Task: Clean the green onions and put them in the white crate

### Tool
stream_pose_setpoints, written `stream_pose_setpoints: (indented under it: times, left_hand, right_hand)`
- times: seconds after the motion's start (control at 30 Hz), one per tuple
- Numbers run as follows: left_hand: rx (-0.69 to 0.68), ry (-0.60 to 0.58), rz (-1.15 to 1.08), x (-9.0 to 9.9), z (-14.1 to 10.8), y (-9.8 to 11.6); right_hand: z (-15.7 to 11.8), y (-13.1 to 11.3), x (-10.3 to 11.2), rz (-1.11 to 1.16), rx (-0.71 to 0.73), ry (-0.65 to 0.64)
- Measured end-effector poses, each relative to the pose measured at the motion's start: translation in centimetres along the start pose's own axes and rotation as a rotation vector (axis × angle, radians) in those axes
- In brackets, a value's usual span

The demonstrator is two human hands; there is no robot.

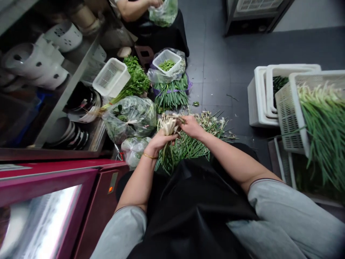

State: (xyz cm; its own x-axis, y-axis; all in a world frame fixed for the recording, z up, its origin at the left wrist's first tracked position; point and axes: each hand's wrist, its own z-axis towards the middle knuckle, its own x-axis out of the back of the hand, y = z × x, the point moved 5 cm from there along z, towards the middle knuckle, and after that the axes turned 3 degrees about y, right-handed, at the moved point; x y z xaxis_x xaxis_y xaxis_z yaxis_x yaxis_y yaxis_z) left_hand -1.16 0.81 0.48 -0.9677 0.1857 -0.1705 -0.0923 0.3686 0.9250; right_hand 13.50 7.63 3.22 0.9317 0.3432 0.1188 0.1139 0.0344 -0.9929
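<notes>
A bunch of spring onions (169, 126), white root ends upward, is wrapped in the fingers of my left hand (161, 140). My right hand (192, 126) is closed in a pinch at the root ends, beside the bunch's right side; a pale strand or stalk shows at its fingertips, too small to tell apart. Below both hands a loose heap of spring onions (185, 145) lies on the floor, with pale trimmings (212, 120) strewn along its far right side. The green leaves of the held bunch hang down toward the heap.
At right, a white crate (293, 133) brims with spring onions, beside stacked white bins (260, 97). Left of my hands sit bagged greens (132, 118), leafy herbs (136, 73) and a white basket (111, 77). Another person's arm (134, 10) holds a bag of greens. A red-framed cabinet (88, 216) stands near left.
</notes>
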Motion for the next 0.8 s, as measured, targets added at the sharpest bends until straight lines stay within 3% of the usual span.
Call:
stream_pose_setpoints:
  times: [0.07,0.13,0.23,0.3,0.37,0.47,0.53,0.67,0.8]
  left_hand:
    - [0.003,0.022,-0.010,1.3,-0.8,1.0]
    - [-0.124,0.117,-0.136,3.2,-1.6,2.9]
    - [-0.238,0.247,-0.313,4.1,-1.9,4.3]
    - [-0.162,0.334,-0.301,2.4,-1.2,3.2]
    - [-0.116,0.422,-0.259,-0.1,-0.1,1.6]
    - [-0.176,0.371,-0.195,-4.1,1.4,0.0]
    - [-0.217,0.297,-0.192,-5.7,1.9,-0.3]
    - [-0.109,0.197,-0.221,-6.7,2.0,-0.7]
    - [-0.045,0.242,-0.267,-5.6,0.9,-1.1]
  right_hand:
    - [1.1,0.4,2.3,0.039,-0.022,0.167]
    - [1.8,1.0,4.1,0.179,-0.129,0.265]
    - [1.7,1.5,3.5,0.424,-0.352,0.121]
    - [0.9,1.4,1.9,0.558,-0.419,0.024]
    - [0.1,1.4,0.7,0.674,-0.416,0.045]
    - [-0.8,2.2,0.4,0.737,-0.341,0.214]
    - [-1.3,2.7,0.6,0.717,-0.282,0.315]
    - [-1.7,2.7,0.4,0.672,-0.199,0.293]
    - [-1.4,2.1,1.3,0.610,-0.171,0.186]
